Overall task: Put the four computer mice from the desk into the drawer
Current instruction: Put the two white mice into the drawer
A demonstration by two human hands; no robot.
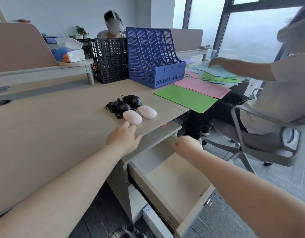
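Observation:
Two pale pink mice lie on the desk near its right front corner, the nearer one (132,118) and the farther one (147,112). Behind them sit two black corded mice, the left (122,106) and the right (133,100), with tangled cables. My left hand (122,138) hovers open over the desk edge, fingertips just short of the nearer pink mouse. The drawer (167,194) below the desk is pulled out, and nothing shows inside it. My right hand (187,146) hangs above the drawer's far end, fingers loosely curled, holding nothing.
A blue file rack (155,57) and a black one (110,59) stand at the back of the desk. Green (186,97) and pink (203,86) paper sheets lie to the right. A person on a swivel chair (261,138) sits close beside the drawer.

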